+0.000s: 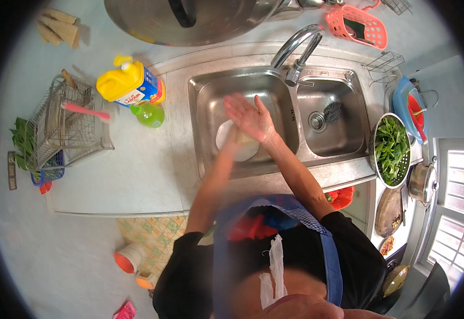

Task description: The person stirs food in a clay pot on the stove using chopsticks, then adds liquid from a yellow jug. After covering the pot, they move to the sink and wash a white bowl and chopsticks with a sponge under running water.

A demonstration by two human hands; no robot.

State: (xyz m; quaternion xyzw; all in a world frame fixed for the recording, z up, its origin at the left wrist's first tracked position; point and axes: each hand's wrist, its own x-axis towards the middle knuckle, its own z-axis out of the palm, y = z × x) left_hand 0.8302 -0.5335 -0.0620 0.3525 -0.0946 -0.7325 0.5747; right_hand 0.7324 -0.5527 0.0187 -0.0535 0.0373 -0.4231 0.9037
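Observation:
My right hand [250, 117] is held palm up over the large left basin [212, 89] of a steel double sink. Its fingers are spread and nothing lies in the palm, which looks wet. My left hand [242, 137] is a motion blur just below the right palm, close to that wrist; its fingers and any contact are unclear. Beneath both hands a round white dish [225, 133], perhaps a plate or bowl, sits in the basin, partly hidden by the left hand and forearm. The chrome faucet [296, 52] arches above the basins' back edge.
A dark scouring pad [332, 111] lies by the drain in the right basin. Left of the sink stand a yellow jug [122, 83], a green bottle [150, 115] and a wire rack [70, 123]. A colander of leafy greens [392, 149] sits at the right.

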